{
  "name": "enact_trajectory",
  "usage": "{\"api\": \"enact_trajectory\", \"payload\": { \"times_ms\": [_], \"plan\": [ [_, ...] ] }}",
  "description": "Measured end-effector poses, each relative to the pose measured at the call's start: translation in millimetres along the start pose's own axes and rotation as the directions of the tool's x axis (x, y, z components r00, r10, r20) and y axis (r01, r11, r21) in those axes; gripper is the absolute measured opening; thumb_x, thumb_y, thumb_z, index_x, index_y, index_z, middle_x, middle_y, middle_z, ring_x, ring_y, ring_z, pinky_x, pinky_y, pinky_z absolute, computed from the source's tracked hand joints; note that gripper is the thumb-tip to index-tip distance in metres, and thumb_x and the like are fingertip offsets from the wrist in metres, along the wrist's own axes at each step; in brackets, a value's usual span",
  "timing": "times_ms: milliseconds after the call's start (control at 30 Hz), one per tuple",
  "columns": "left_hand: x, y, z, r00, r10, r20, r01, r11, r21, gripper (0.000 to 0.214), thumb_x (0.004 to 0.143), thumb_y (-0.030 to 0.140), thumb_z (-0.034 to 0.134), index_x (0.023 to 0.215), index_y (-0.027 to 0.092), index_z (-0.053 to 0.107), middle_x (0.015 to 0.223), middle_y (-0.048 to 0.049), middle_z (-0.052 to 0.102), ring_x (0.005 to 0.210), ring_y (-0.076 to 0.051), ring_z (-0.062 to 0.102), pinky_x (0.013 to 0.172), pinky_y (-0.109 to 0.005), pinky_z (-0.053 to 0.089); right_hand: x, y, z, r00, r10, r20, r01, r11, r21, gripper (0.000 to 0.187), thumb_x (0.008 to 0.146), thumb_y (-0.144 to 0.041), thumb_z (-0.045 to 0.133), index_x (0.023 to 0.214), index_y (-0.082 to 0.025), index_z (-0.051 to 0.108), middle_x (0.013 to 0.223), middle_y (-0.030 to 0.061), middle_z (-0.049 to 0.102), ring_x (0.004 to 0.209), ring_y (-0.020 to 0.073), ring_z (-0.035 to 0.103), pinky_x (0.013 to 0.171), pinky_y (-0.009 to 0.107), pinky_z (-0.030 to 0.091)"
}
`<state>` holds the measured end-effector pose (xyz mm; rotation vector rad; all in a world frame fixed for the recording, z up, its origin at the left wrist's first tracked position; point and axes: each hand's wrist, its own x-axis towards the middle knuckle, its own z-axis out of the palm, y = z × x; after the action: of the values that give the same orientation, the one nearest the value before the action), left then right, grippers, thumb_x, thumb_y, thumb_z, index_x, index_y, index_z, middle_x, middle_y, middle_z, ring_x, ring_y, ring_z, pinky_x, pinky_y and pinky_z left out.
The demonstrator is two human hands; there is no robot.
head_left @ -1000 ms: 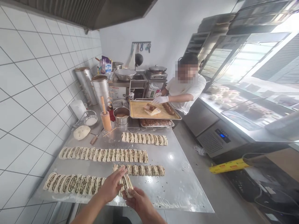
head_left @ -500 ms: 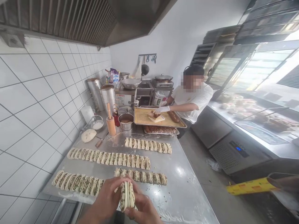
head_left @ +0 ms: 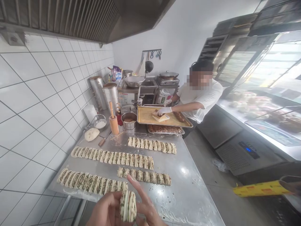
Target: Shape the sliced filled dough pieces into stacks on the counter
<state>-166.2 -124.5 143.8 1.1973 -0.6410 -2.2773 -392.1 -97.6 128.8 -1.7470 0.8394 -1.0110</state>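
Observation:
Close in front of me is a filled, layered dough piece [head_left: 128, 206], with pale stripes of dough and a dark green-brown filling. My left hand [head_left: 105, 207] is closed around its left side. On its right side my right hand [head_left: 148, 205] grips with the thumb and lower fingers, while the index finger points up and away from the dough. Just beyond the hands lies a row of short cut dough rolls [head_left: 150, 176]. To the left, a row of sliced filled dough [head_left: 91, 183] runs up to my left hand. Two further rows, a long dough row [head_left: 113, 158] and a shorter dough row [head_left: 151, 145], lie farther back.
A steel table [head_left: 183, 194] carries the dough rows and scattered crumbs. At its back stand a wooden roller [head_left: 114, 125], a metal pot [head_left: 129, 121], a dough lump [head_left: 92, 134] and a brush [head_left: 103, 140]. A gloved co-worker [head_left: 199, 97] works over a baking tray [head_left: 145, 116].
My right index finger has lifted off the dough piece and now points up. The piece has turned slightly and sits a little lower. The view has shifted slightly left.

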Motion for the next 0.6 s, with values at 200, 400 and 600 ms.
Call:
{"api": "enact_trajectory", "payload": {
  "times_ms": [200,400,600],
  "plan": [
    [7,0,-12.4,0.978,0.197,-0.063,-0.179,0.958,0.224,0.070,0.072,0.061,0.083,0.128,0.021,0.068,0.117,-0.0130,0.076,0.107,-0.032,0.072,0.092,-0.046,0.058,12,11,11,1.000,0.021,0.012,-0.022,0.993,0.115,0.041,0.100,-0.054,0.054,0.124,-0.029,0.076,0.175,0.0057,0.026,0.160,0.0361,0.026,0.128,0.053,0.027],
    [73,18,-70.7,0.960,0.254,-0.117,-0.152,0.823,0.547,0.059,0.077,0.052,0.079,0.127,0.023,0.067,0.109,-0.0077,0.077,0.098,-0.026,0.071,0.089,-0.037,0.056,21,106,48,0.679,0.651,-0.339,-0.495,0.747,0.444,0.032,0.086,-0.053,0.074,0.099,-0.024,0.079,0.142,0.0127,0.065,0.129,0.0330,0.061,0.105,0.043,0.052],
    [180,38,-182.0,0.903,0.269,-0.334,0.113,0.601,0.791,0.059,0.079,0.061,0.074,0.121,0.021,0.066,0.101,-0.0071,0.075,0.095,-0.025,0.072,0.083,-0.036,0.056,13,217,99,0.094,0.960,-0.263,-0.654,0.259,0.711,0.026,0.059,-0.032,0.086,0.069,-0.022,0.064,0.056,-0.0022,0.056,0.057,0.0171,0.055,0.052,0.027,0.040]
  ]
}}
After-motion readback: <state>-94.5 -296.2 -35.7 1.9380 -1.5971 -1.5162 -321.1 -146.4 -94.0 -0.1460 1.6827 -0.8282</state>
